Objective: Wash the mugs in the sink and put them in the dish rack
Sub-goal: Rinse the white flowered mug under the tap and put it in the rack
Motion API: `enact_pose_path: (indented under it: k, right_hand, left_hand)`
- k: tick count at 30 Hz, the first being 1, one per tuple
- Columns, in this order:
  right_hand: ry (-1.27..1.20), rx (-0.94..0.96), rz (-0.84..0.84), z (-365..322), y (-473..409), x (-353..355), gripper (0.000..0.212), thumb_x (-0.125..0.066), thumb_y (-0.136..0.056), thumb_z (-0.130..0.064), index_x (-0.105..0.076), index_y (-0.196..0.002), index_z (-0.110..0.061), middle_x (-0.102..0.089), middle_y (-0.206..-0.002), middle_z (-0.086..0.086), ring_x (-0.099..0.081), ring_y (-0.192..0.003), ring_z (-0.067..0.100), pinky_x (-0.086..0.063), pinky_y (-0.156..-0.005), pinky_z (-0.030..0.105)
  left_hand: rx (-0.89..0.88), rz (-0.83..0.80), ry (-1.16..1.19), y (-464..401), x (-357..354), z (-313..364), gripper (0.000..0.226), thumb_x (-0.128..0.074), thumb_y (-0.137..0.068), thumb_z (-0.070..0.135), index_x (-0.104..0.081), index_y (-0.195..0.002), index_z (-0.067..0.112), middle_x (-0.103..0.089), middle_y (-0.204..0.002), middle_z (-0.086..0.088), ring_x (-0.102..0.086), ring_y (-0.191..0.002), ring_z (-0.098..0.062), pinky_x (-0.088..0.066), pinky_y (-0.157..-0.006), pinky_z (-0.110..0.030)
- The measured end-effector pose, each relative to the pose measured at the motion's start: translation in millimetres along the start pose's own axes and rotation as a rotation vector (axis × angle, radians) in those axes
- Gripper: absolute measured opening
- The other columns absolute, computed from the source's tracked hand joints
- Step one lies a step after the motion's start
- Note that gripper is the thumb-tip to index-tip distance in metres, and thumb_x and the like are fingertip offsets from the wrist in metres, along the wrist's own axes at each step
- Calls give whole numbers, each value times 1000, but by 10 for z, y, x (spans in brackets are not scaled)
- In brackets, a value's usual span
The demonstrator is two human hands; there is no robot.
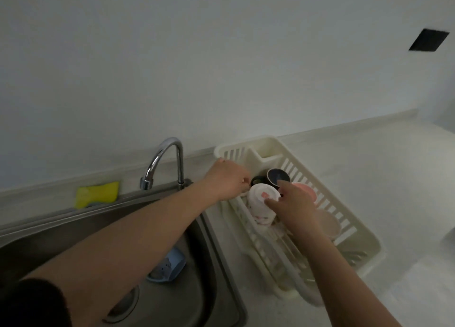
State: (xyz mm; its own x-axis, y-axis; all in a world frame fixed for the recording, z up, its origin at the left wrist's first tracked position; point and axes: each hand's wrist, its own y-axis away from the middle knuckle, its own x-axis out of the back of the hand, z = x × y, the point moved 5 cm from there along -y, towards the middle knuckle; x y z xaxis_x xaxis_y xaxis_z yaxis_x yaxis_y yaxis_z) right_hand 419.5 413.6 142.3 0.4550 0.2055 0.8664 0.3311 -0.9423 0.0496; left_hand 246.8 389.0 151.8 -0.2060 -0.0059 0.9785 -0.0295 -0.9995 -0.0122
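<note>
Head view. Both hands work over the dish rack [349,230], which stands on the surface [398,179] right of the sink [202,265]. The right hand [294,203] grips the upturned white mug [261,203] at its base; the left hand [229,179] reaches toward the dark mug [277,176], fingers curled, whether holding anything cannot be told. A pink mug [307,191] sits behind. A blue mug [170,265] remains in the sink. Advisably, seat the white mug rim-down between the ribs, clear of its neighbours, before letting go.
</note>
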Motion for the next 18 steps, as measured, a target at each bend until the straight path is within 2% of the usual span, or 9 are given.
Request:
enact_pose_path:
  k: [2,5,8,12,15,18]
  right_hand:
    - [-53,72,21,-314,129,52,42,-65,-84,-30,-61,-125,-25,-67,-113,-7,-62,-99,12,-38,-78,24]
    - [-97,221,-43,-821,391,-137,26,-67,-83,-24,-69,-109,-26,-70,-100,-11,-65,-93,8,-45,-82,24]
    - [-72,330,-207,-1233,607,-664,21,-70,-82,-22,-72,-103,-25,-70,-91,-9,-66,-88,8,-45,-80,19]
    - [69,496,-385,-1777,782,-1585,30,-65,-86,-25,-68,-115,-26,-70,-108,-7,-63,-99,9,-45,-86,20]
    - [108,586,-437,-2213,786,-2234,41,-64,-87,-27,-61,-128,-22,-65,-123,-1,-59,-111,14,-44,-95,24]
    - [194,678,-454,-2633,700,-2758,53,-60,-91,-31,-47,-142,-20,-50,-142,4,-46,-129,20,-35,-106,29]
  left_hand:
    - [-10,118,145,370,136,-46,24,-54,-96,34,-72,-110,26,-70,-111,-1,-61,-105,-22,-43,-89,-34]
    - [40,213,286,1096,113,-325,22,-58,-94,31,-71,-109,23,-70,-106,-4,-60,-102,-22,-47,-88,-36]
    - [256,172,332,1861,-140,-942,20,-60,-92,32,-72,-106,24,-72,-104,3,-63,-99,-16,-47,-88,-29]
    - [582,96,292,2717,-399,-1749,20,-58,-92,40,-70,-104,29,-71,-102,8,-64,-98,-13,-50,-86,-32]
    - [707,96,273,3088,-462,-2148,22,-56,-91,42,-69,-105,30,-71,-104,7,-64,-99,-14,-51,-85,-33]
    - [774,70,249,3291,-522,-2444,23,-55,-92,42,-68,-107,30,-70,-107,5,-63,-102,-17,-52,-86,-34]
